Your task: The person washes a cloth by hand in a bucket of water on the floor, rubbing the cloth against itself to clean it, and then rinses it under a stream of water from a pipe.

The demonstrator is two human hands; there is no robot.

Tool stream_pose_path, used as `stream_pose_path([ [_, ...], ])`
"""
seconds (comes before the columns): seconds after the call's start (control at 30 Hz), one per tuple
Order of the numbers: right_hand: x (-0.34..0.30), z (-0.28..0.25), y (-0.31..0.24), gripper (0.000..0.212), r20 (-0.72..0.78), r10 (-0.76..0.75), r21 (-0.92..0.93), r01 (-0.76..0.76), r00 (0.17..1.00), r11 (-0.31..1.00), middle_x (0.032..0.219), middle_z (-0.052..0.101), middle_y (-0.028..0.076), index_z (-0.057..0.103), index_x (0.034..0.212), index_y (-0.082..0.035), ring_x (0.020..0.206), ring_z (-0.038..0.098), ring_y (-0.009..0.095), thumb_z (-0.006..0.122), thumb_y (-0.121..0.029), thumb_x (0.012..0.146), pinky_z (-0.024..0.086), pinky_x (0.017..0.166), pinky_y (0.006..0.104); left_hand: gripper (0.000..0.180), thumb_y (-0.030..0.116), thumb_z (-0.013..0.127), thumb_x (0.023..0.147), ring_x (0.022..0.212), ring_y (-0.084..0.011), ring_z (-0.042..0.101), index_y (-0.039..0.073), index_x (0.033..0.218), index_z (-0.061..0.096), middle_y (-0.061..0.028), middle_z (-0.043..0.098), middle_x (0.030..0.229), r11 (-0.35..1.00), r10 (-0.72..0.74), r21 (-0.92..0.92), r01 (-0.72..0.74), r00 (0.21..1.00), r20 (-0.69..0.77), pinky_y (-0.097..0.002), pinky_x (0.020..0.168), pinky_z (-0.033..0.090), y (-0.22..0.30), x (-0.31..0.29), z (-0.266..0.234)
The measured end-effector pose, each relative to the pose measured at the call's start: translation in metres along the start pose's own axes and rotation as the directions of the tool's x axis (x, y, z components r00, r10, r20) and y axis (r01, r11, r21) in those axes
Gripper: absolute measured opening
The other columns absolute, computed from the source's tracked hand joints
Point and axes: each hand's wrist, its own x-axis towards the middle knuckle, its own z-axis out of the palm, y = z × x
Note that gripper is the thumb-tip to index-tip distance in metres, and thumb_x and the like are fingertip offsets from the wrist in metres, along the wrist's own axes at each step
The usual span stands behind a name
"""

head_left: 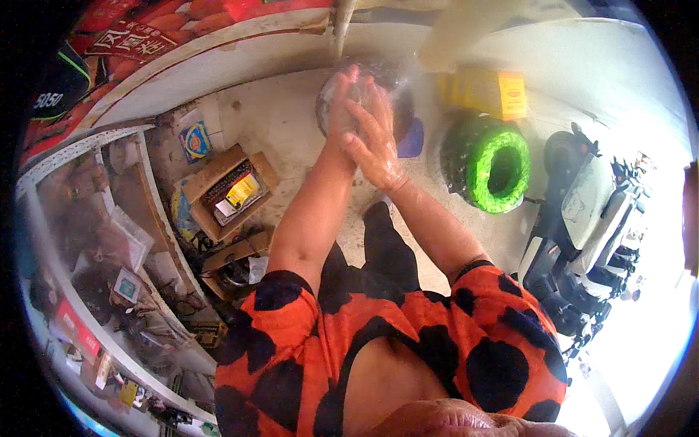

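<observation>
My left hand (339, 109) and my right hand (376, 135) are pressed against each other, palms facing, both wet. The fingers of both are stretched out and point away from me, and the right thumb lies across toward the left hand. Something greyish shows between the palms; it may be lather or a small object, and I cannot tell which. Water splashes around the fingertips, below a pale pipe (340, 33) at the wall. Beneath the hands is a round basin (322, 113), mostly covered by them.
A blue object (411, 138) lies beside the basin. To the right are a black tire (459, 156), a green-wrapped ring (480, 171), a yellow box (502, 95) and parked scooters (582, 211). On the left stand an open cardboard box (266, 171) and a cluttered white-framed shelf (156, 182).
</observation>
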Motion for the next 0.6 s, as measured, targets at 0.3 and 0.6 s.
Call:
stream_pose_path([
  [0.3, -0.03, 0.014, 0.08, 0.045, 0.051, 0.246, 0.262, -0.251, 0.968, 0.932, 0.138, 0.028, 0.019, 0.047, 0.123, -0.007, 0.13, 0.024, 0.033, 0.05, -0.013, 0.079, 0.021, 0.105, 0.036, 0.046, 0.042, 0.043, 0.089, 0.105, -0.0196, 0.049, 0.011, 0.124, 0.042, -0.0064, 0.05, 0.117, 0.996, 0.084, 0.022, -0.083, 0.994, -0.07, -0.0396, 0.091, 0.04, -0.019, 0.013, -0.016],
  [0.6, -0.051, 0.04, 0.126, 0.049, 0.098, 0.409, 0.403, -0.412, 0.907, 0.817, 0.138, 0.031, 0.017, 0.044, 0.125, -0.004, 0.13, 0.024, 0.031, 0.048, -0.011, 0.077, 0.02, 0.105, 0.0356, 0.045, 0.04, 0.048, 0.087, 0.107, -0.017, 0.049, 0.015, 0.125, 0.042, -0.0031, 0.051, 0.119, 0.984, 0.093, 0.158, -0.08, 0.993, -0.076, -0.0401, 0.092, 0.039, -0.038, 0.03, -0.053],
])
